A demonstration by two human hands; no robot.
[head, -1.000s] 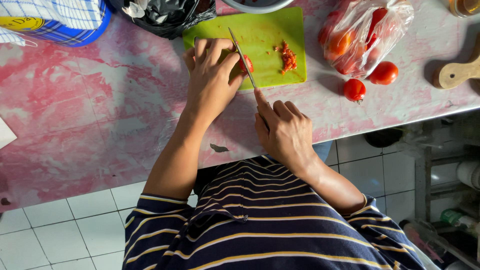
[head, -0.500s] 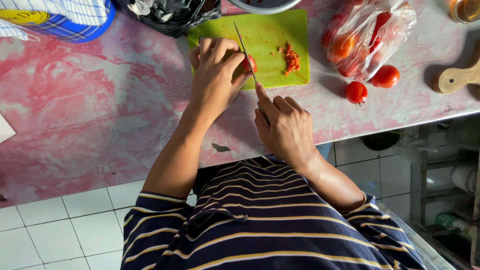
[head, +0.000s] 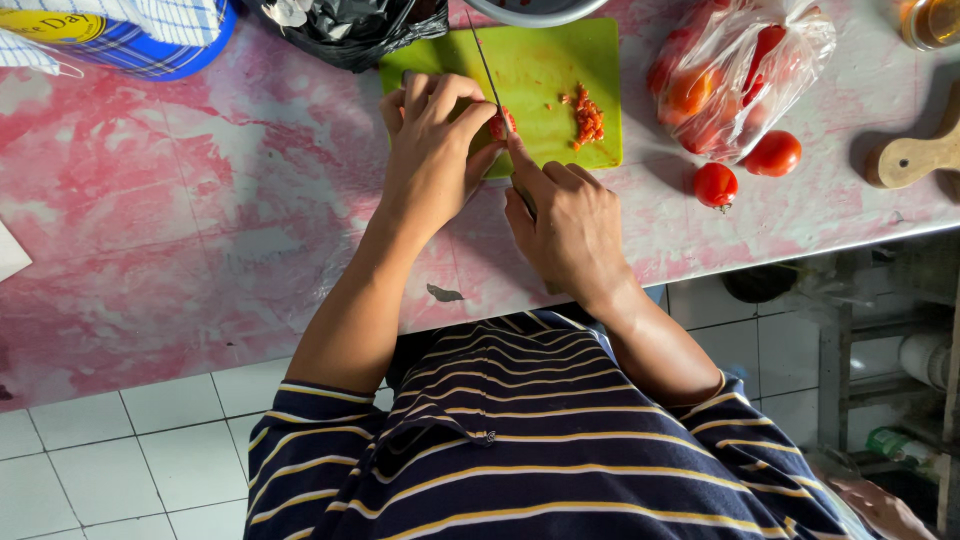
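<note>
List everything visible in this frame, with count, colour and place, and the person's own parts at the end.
cutting board: one, green, top centre of the counter
knife: one, thin blade over the board, handle in the right hand
tomato piece: one, red, under the left fingers on the board
chopped bits: small red pile, right part of the board
loose tomatoes: two, red, right of the board
plastic bag of tomatoes: one, clear, top right
black bag: one, top edge
blue checked container: one, top left
wooden board handle: one, far right
counter: pink marbled
left hand: steadies the piece
right hand: grips the knife
</note>
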